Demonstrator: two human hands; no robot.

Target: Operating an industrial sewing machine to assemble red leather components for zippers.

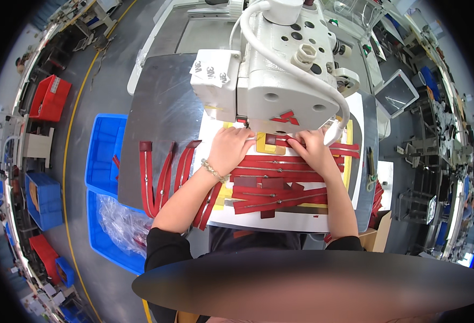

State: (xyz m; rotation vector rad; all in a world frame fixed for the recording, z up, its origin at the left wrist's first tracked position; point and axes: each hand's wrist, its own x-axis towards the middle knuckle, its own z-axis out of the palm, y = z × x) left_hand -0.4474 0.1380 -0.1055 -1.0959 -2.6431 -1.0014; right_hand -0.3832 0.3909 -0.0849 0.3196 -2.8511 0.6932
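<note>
Under the head of a white sewing machine (pixel 283 91), my two hands work at a yellow plate (pixel 269 146). My right hand (pixel 313 149) is closed on a red zipper (pixel 281 140), whose end lies across that plate. At the plate's left side, my left hand (pixel 229 148) has its thumb and fingers pinched together; what is between them is too small to make out. Several more red zippers (pixel 280 171) with metal teeth lie in rows below my hands. Other red zippers (pixel 146 177) hang over the table's front edge beside my left forearm.
Two blue bins (pixel 107 121) stand to the left, the nearer one with clear plastic film (pixel 121 220) in it. Green-handled scissors (pixel 372 182) lie at the table's right edge. A cardboard box (pixel 379 234) is below, and a screen (pixel 397 92) stands at the far right.
</note>
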